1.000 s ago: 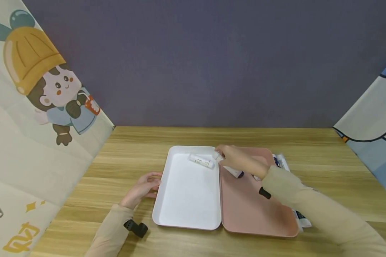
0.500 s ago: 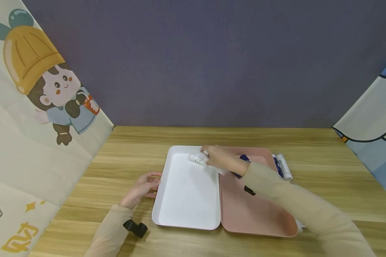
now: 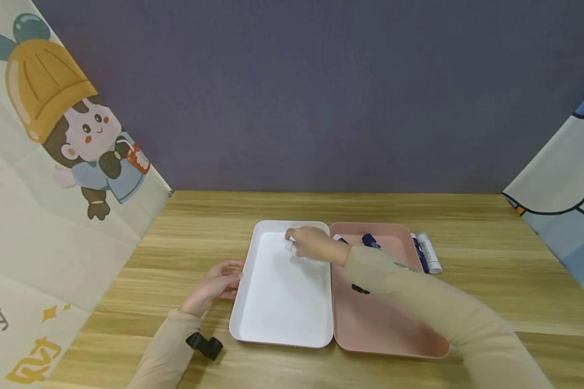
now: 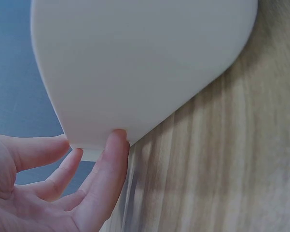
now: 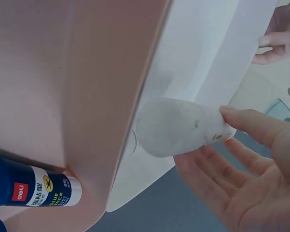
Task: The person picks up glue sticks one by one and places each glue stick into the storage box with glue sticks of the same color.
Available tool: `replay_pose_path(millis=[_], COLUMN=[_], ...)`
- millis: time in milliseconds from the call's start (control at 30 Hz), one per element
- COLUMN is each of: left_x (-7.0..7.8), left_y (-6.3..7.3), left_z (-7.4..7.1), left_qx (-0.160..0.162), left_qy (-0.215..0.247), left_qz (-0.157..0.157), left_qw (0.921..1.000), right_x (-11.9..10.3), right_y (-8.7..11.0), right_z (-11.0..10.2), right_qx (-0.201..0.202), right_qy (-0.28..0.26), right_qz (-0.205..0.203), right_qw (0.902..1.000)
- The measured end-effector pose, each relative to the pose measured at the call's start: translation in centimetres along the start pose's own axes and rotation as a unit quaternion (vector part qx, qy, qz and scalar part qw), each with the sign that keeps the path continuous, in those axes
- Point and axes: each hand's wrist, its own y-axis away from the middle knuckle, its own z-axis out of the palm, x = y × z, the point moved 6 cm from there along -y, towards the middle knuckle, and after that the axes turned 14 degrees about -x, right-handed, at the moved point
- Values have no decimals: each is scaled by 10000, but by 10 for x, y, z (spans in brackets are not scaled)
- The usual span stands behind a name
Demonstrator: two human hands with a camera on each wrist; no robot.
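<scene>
My right hand (image 3: 313, 244) is over the far part of the white tray (image 3: 287, 302). It pinches a white glue stick (image 5: 183, 125) between thumb and fingers, with the rounded end toward the camera in the right wrist view. In the head view the hand covers most of that stick. My left hand (image 3: 216, 286) is at the white tray's left side. Its extended fingers touch the outer wall (image 4: 101, 96) near the rim. In the pink tray (image 3: 384, 319) lie blue glue sticks (image 5: 43, 186), partly hidden by the right arm.
Side by side, the two trays stand on a wooden table (image 3: 190, 232). Right of the pink tray lie a white glue stick (image 3: 429, 253) and a blue one (image 3: 420, 254). A dark panel (image 3: 321, 108) rises behind the table, with printed cloth (image 3: 53, 227) at the left.
The right hand has moved left from the border between the trays to over the white tray. The white stick seen lying there earlier is now hidden behind it. The left hand stays put.
</scene>
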Motion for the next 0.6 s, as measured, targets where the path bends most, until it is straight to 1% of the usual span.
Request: replay_pose_path(millis=[133, 167, 233, 367, 400, 500, 600], left_x=[0, -3, -3, -3, 0, 0, 0], left_y=[0, -2, -2, -2, 0, 0, 0], left_z=[-1, -2, -3, -3, -1, 0, 0], left_qx=[26, -6, 12, 1, 31, 7, 7], left_qy=[-53, -13, -15, 9, -30, -17, -11], left_qz=[2, -7, -10, -5, 8, 3, 11], left_qw=[10000, 10000, 10000, 10000, 10000, 10000, 10000], right_x=[-6, -6, -8, -10, -10, -8, -7], right_y=[-6, -8, -11, -16, -17, -19, -20], right_z=[4, 5, 8, 14, 15, 20, 24], right_qx=[-64, -90, -162, -412, -478, -677, -782], right_qy=[184, 240, 323, 332, 325, 312, 366], right_qz=[-196, -244, -288, -337, -330, -316, -291], right_qw=[9996, 9994, 9989, 9980, 9978, 9967, 9958])
